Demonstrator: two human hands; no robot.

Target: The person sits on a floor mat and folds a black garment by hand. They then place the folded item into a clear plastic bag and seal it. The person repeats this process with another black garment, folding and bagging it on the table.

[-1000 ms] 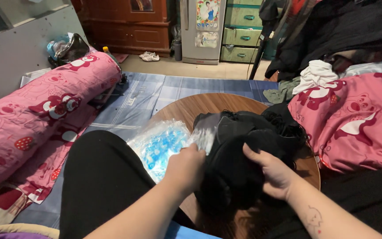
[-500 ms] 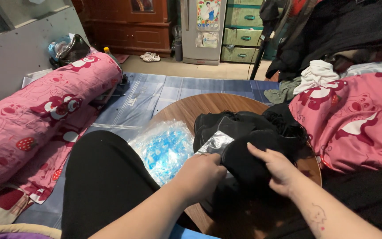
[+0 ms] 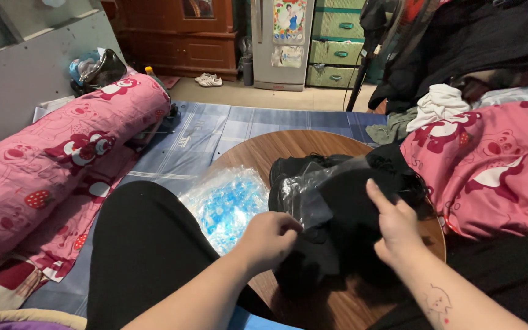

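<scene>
Two hands work a clear crinkly plastic bag (image 3: 313, 192) over a bundle of black cloth (image 3: 343, 226) on the round wooden surface (image 3: 288, 146). Her left hand (image 3: 268, 238) pinches the bag's edge; her right hand (image 3: 395, 226) lies flat, fingers spread, on the cloth. Its long axis I cannot tell. Beside it lies a blue-printed plastic packet (image 3: 227, 201); a pink bolster (image 3: 50, 165) rests on the blue checked mat (image 3: 215, 125).

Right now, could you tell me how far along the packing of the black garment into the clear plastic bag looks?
Part way. The clear plastic bag already covers part of the folded black garment on the round wooden table. The left hand pinches the bag's edge; the right hand rests on the garment. The garment's near end is outside the bag.
</scene>
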